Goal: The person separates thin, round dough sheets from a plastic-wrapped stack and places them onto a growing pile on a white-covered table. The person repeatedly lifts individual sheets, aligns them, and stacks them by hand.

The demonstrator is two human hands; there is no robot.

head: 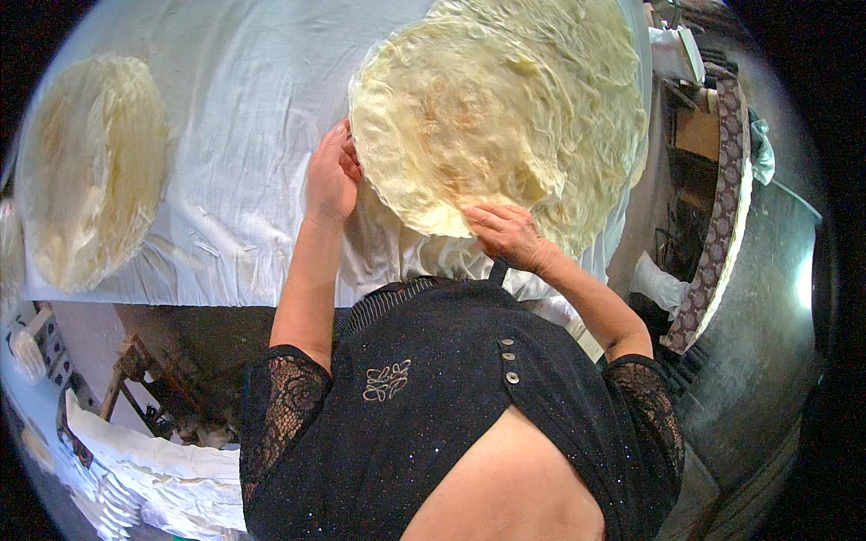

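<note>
A large, round, thin flatbread (460,115) with browned patches lies over more rumpled flatbread sheets (602,142) at the right of a table covered with a white cloth (250,101). At its left rim is my left hand (335,172), the fingers curled in behind the edge and partly hidden. My right hand (511,235) grips the near rim; its fingers lie on top and the thumb is out of sight. Both hands touch the same upper sheet. Another pile of flatbreads (101,176) sits at the table's left end.
Past the table's right edge stands a long piece with a patterned cover (720,203), beside a white plastic bag (659,283) and a cardboard box (698,133). White cloth (162,466) spreads at lower left, near a wooden frame (122,372).
</note>
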